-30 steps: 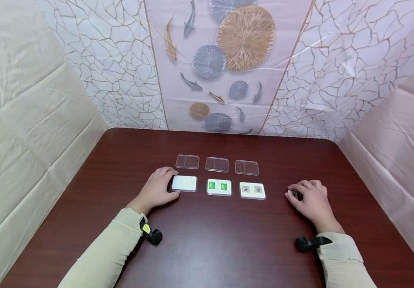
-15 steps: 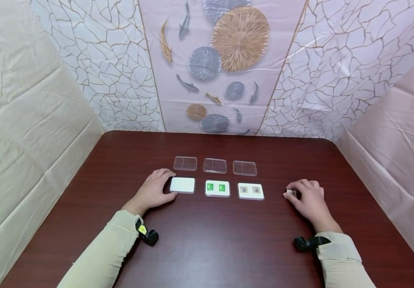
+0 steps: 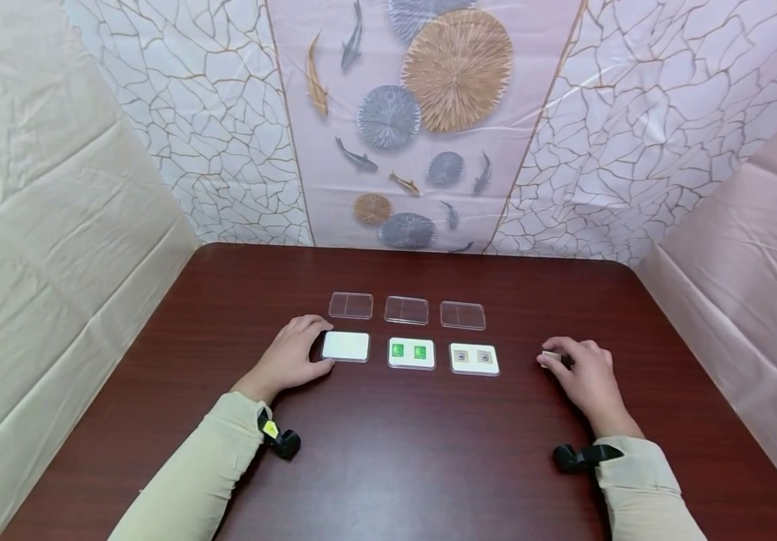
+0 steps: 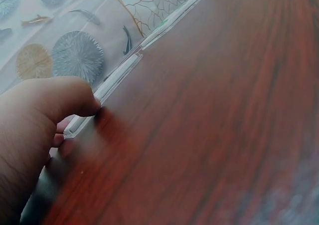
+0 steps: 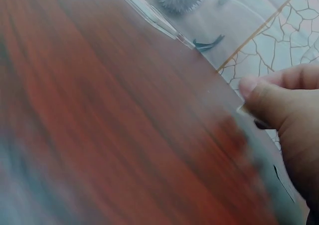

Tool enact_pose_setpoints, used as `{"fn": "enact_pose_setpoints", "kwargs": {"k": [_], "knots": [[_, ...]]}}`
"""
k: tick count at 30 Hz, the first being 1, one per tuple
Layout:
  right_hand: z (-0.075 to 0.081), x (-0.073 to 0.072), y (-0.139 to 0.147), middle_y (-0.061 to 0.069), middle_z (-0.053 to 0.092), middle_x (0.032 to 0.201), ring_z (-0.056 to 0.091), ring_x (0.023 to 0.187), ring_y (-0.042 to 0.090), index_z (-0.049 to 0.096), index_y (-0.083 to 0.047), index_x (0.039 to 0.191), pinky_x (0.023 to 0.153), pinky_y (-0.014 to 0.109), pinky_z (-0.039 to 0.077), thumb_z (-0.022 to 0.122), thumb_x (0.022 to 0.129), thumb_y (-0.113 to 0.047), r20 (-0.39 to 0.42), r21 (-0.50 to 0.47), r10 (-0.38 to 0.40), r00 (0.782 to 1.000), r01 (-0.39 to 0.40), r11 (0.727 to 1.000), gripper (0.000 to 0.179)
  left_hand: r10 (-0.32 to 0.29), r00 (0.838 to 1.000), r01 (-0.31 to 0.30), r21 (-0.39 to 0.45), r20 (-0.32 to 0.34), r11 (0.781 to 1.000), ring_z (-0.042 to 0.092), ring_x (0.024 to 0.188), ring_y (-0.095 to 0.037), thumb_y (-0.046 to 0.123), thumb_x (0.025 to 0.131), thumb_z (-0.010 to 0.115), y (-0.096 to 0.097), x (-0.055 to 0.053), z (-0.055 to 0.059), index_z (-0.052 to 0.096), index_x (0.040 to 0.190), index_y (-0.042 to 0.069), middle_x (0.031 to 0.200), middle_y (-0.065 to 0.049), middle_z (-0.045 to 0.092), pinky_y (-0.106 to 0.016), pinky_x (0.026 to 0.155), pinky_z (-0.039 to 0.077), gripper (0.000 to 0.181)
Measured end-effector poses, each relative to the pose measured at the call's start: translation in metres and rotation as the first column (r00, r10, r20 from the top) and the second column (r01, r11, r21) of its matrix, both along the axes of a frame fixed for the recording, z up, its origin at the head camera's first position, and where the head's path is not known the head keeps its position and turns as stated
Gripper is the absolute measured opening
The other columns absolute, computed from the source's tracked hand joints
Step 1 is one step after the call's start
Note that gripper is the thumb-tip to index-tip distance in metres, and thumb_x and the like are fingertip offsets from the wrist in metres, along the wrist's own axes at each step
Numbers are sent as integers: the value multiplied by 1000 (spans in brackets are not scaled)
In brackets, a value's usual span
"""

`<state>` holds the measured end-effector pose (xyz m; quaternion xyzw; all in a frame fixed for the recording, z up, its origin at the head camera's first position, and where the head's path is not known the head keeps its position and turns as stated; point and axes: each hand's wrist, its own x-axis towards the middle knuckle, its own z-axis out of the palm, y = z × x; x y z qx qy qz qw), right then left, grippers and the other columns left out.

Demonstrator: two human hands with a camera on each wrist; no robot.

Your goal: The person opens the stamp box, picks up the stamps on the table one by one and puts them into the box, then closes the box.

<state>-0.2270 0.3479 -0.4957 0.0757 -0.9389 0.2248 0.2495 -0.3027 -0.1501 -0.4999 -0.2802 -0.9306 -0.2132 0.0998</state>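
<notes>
Fingers pinching small piece, left fingers gripping rectangular case, woodgrain table

My head view shows a glossy red-brown counter, fish-patterned backdrop top centre, and cream drape at left.

A yellow patch on black and beige

The small, angular yellow patch sits on the black left strap. Just below and right of it bulges the left pod, rounded, black. Left of the patch runs the left sleeve, beige, creased. Well right of the patch, the right sleeve matches, its right strap and round right pod black. The left hand and right hand are bare.
</notes>
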Motion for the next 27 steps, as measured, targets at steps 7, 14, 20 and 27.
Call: {"fn": "enact_pose_setpoints", "kwargs": {"k": [7,14,20,27], "knots": [[0,-16,-37,0,61,72,48,74,21,62,-14,84,74,40,30,77,73,-18,-104,-188,-36,994,16,982,19,12,1000,-12,4,7,1000,40,113,-23,38,71,66,-1,0,-1,56,119,12,120,-2,48,-44,97,29,56],[2,-33,-95,-2,54,71,47,70,17,55,-15,75,70,36,32,80,69,-20,-193,-247,25,981,-73,966,25,13,1000,-13,5,-3,1000,41,113,-22,38,71,66,-1,1,-1,56,118,12,119,-2,48,-43,97,29,54],[3,-44,-149,-7,55,67,46,70,12,59,-17,71,71,35,32,79,70,-25,-256,-271,97,962,-168,948,22,15,1000,-15,3,-7,1000,41,113,-22,38,72,65,-1,-1,-2,57,118,12,119,-1,48,-43,97,29,54],[3,-54,-198,-10,56,65,45,70,10,62,-18,74,73,34,33,75,75,-22,-275,-261,186,943,-259,930,14,19,1000,-19,-5,-1,1000,41,113,-23,39,72,65,0,-1,-1,57,118,12,119,-2,48,-43,97,29,54]]}}
